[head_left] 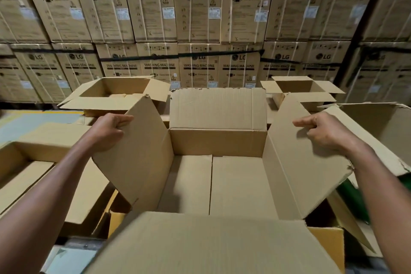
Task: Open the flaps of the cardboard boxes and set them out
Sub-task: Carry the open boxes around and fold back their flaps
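Nearest the camera, the near flap (211, 242) of the cardboard box (218, 142) in hand lies folded outward and down, toward the person. Opposite it, the far flap (218, 108) stands upright. The box floor (213, 182) is visible and bare, with its bottom seam running down the middle.

Left hand (109, 131): fingers curled over the upper edge of the left side flap (138, 153), gripping it. Right hand (322, 129): fingers curled over the upper edge of the right side flap (298, 158), thumb extended along the edge. Both side flaps are raised and angled outward, not yet laid flat.

Task status, as judged from the layout:
- Current box: all four flaps are free of the opening; the two side flaps remain to be pressed fully outward.
- Opened boxes already set out: one at rear left (115, 93), one at rear right (304, 89), one at far right (378, 122), and one at near left (22, 169).
- Remaining: finish the side flaps and place this box with the others. Whether unopened boxes remain cannot be determined.

Stacked washing machine cartons (198, 6) fill the background, well apart from the work area.
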Motion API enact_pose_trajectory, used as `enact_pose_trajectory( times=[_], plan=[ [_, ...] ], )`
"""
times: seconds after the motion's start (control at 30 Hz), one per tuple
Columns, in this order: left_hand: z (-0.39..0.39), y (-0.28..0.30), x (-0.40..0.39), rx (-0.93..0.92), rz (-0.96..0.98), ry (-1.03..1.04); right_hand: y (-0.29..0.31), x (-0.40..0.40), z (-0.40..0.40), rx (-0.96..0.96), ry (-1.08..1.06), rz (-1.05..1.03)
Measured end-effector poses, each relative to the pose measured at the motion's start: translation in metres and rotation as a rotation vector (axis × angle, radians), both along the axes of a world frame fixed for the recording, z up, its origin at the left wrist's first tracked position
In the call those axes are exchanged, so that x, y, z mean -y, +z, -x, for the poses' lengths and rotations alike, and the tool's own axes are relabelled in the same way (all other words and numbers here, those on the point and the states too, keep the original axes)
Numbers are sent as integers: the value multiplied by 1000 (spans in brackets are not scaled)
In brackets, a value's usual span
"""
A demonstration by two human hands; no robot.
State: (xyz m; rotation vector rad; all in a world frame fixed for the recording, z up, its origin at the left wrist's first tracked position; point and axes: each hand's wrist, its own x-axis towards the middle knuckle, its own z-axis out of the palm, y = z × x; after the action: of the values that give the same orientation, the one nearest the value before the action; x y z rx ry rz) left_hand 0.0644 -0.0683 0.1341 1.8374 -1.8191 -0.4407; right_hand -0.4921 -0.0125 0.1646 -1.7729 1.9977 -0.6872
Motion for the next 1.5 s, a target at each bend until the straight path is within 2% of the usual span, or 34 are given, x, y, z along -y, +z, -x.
enact_pose_trajectory(
  times=[0.3, 0.53, 0.7, 0.97, 1.17, 1.5],
  plan=[
    [-4, -45, -4, -15, -34, 27, -51, 2, -2, 9, -48, -28],
    [-25, -63, 2, -32, -7, 44, -69, 4, 11, 28, -95, -2],
    [-26, -63, 2, -6, -1, 10, -72, 3, 14, 35, -100, -33],
    [-24, -56, 5, 36, -74, 2, -70, 9, 23, -110, -88, -151],
    [-23, -59, 0, -45, -16, 35, -71, 10, 35, -90, -92, -127],
    [-17, -54, 0, -50, -19, 42, -74, 11, 52, -84, -87, -129]
  ],
)
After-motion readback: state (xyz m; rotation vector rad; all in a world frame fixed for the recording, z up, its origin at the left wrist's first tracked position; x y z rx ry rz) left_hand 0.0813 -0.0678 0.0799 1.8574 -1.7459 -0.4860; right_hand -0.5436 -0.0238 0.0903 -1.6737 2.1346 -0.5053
